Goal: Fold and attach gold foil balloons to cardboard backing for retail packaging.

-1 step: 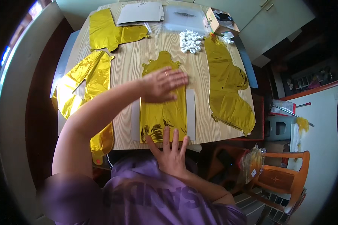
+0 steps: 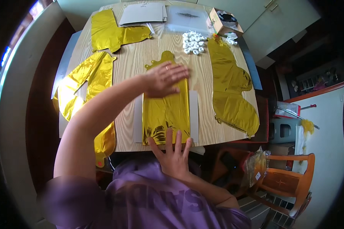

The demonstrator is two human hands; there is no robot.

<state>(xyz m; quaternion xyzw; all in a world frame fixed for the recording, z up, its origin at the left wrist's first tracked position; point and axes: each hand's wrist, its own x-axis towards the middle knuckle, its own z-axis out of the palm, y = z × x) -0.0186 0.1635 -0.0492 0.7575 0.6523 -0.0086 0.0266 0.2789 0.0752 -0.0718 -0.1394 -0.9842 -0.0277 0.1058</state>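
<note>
A flat, folded gold foil balloon (image 2: 164,110) lies lengthwise in front of me, its rounded tab and small loops at the far end. Under it is a light grey board (image 2: 193,114), showing along both sides. My left hand (image 2: 166,79) is laid across the balloon's far part, palm down, fingers stretched to the right, slightly blurred. It covers some of the foil there. At the near edge, my right hand (image 2: 174,156) rests with spread fingers on the crinkled end of the foil. Neither hand grasps anything.
More flat gold balloons lie at the far left (image 2: 103,30), left (image 2: 99,76) and right (image 2: 233,84). Toward the back are white spool-like pieces (image 2: 193,42), stacked grey boards (image 2: 143,13), clear plastic sheets (image 2: 189,19) and an open box (image 2: 221,23). A wooden chair (image 2: 286,179) stands at right.
My left hand has shifted slightly away from me over the foil. My right hand stays in place on the near end.
</note>
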